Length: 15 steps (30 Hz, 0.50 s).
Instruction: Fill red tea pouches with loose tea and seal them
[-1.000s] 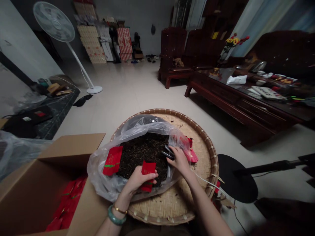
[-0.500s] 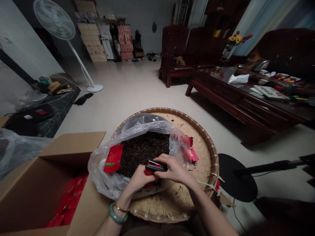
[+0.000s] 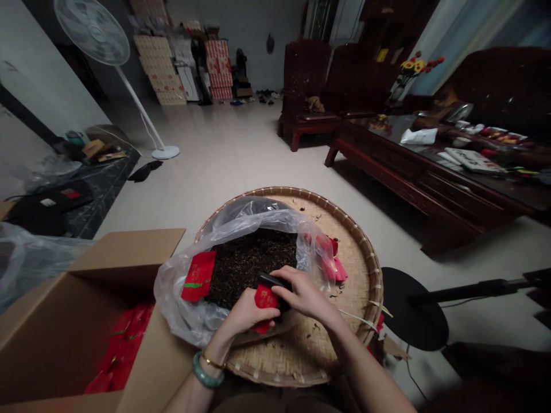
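Observation:
My left hand (image 3: 249, 312) pinches a small red packet (image 3: 264, 298) over a clear plastic bag (image 3: 176, 327) of dark, twisted dry leaves (image 3: 241, 258) that look like tea. My right hand (image 3: 301, 292) grips a small black handheld bag sealer (image 3: 273, 280), its jaws across the packet's upper edge. A white cord (image 3: 359, 321) trails to the right from near that hand. Another red packet (image 3: 198, 276) with a green stripe lies on the left of the leaves. More red packets (image 3: 336, 267) lie on the tray to the right, partly behind the bag's plastic.
Beneath the bag is a round woven bamboo tray (image 3: 301, 364). An open cardboard box (image 3: 142, 355) with several red packets (image 3: 123, 350) stands at the left. On the right are a black round stand base (image 3: 413, 310) and a dark wooden table (image 3: 413, 178). A white fan (image 3: 166, 152) stands farther back.
My right hand has brought the sealer left from the bag's right side to the packet in my left hand. Its jaws, apart half a second ago, now look closed over the packet's edge.

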Motion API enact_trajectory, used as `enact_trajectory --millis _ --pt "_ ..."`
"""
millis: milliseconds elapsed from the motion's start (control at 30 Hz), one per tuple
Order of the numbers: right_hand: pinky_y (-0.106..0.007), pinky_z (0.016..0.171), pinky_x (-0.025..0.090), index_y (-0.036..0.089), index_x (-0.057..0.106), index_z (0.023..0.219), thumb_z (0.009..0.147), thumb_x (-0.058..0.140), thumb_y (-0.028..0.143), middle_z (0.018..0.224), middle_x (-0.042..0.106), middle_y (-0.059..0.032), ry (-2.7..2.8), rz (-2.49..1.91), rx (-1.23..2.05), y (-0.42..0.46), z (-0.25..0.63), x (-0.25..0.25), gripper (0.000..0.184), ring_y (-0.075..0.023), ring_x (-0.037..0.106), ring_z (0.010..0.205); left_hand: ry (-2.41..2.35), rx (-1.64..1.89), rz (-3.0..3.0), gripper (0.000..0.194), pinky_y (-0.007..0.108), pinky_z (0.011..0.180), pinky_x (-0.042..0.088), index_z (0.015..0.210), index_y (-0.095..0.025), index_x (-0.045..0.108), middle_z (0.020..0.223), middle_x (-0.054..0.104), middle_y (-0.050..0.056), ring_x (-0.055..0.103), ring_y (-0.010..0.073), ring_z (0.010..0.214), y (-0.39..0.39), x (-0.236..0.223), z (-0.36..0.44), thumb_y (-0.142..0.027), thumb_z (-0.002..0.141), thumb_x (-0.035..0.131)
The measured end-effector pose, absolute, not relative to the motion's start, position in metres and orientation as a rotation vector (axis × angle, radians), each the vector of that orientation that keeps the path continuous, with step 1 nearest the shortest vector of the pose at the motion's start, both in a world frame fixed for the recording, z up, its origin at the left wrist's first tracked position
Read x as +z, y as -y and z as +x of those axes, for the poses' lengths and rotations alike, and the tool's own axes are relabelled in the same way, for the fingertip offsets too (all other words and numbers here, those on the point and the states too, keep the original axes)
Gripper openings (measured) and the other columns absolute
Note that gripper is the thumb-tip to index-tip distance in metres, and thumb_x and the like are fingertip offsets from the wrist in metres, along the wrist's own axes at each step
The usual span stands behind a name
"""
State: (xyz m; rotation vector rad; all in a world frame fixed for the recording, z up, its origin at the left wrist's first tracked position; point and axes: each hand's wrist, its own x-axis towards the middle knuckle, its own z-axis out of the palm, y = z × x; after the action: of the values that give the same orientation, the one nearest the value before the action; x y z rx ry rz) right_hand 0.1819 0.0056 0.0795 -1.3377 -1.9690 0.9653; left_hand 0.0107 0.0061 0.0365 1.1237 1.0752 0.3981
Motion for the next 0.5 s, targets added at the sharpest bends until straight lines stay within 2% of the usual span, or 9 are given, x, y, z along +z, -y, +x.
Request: enact_trajectory --millis 200,300,500 --pt "-0.034 0.083 0.047 0.016 0.067 0.099 0.077 0.063 0.025 0.099 0.069 -0.0066 1.745 -1.32 1.284 -0.012 0.188 0.07 0.025 -0.0217 0.063 0.091 -1.05 0.393 1.09 0.022 0.021 0.044 0.044 0.071 -0.011 0.062 0.061 0.065 0.001 0.061 0.014 0.048 -0.006 0.033 0.008 -0.022 0.057 0.073" --pt "-0.035 0.08 0.049 0.017 0.066 0.103 0.078 0.061 0.033 0.099 0.07 -0.0053 1.57 -1.348 1.431 -0.016 0.199 0.067 0.031 -0.0214 0.064 0.088 -1.029 0.376 1.092 0.025 0.022 0.045 0.046 0.073 -0.01 0.064 0.06 0.065 0.001 0.062 0.0141 0.048 -0.006 0.032 0.007 -0.024 0.055 0.076" --pt "-0.037 0.087 0.045 0.017 0.065 0.108 0.072 0.07 0.031 0.107 0.067 -0.0078 1.684 -1.384 1.201 -0.012 0.205 0.068 0.039 -0.0232 0.06 0.097 -1.025 0.396 1.081 0.025 0.02 0.043 0.043 0.071 -0.011 0.062 0.055 0.062 -0.001 0.06 0.0134 0.046 -0.006 0.032 0.008 -0.026 0.057 0.076"
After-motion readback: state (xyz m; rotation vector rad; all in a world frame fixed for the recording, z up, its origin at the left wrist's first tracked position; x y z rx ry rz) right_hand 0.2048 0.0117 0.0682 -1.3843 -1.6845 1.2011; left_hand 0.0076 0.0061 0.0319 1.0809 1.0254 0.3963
